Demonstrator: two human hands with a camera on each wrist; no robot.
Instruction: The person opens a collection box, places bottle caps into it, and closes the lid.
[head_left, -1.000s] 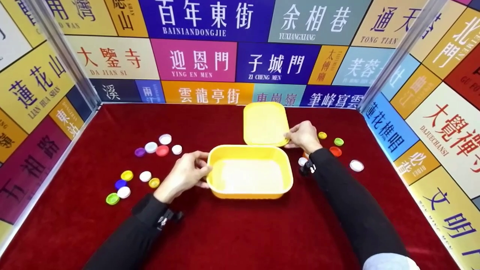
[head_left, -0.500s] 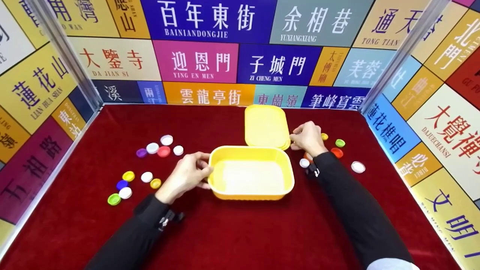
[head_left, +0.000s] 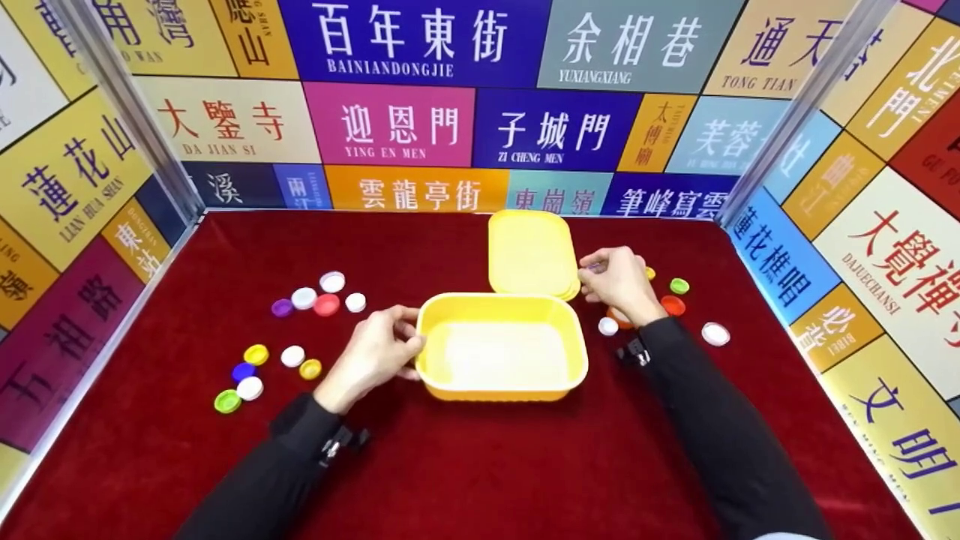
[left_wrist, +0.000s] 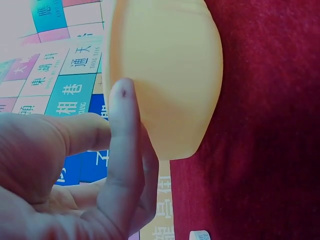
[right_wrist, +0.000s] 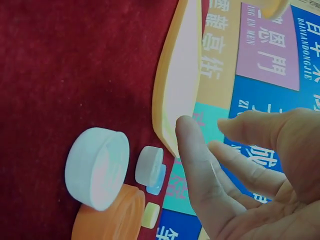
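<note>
A yellow plastic container [head_left: 501, 395] with rounded corners stands upright, uncovered, in the middle of the red table. My left hand [head_left: 375, 349] holds it by its left end; in the left wrist view one finger lies along the outer wall of the container [left_wrist: 175, 75]. Behind the container, the flat yellow lid [head_left: 531, 251] lies on the cloth near the back wall. Just off the lid's right edge is my right hand [head_left: 619, 281]. In the right wrist view the thumb and fingers of this right hand [right_wrist: 240, 175] are apart, with nothing between them.
Several bottle caps lie left of the container, among them a red cap [head_left: 326, 304] and a green cap [head_left: 228, 400]. More caps lie around the right forearm, including a white cap [head_left: 715, 334] and an orange cap [right_wrist: 110, 220]. Printed panels [head_left: 397, 124] enclose the red table.
The right hand has let go of the lid and drawn slightly right. The lid, lifted a little earlier, now lies lower. The left hand keeps its place on the container.
</note>
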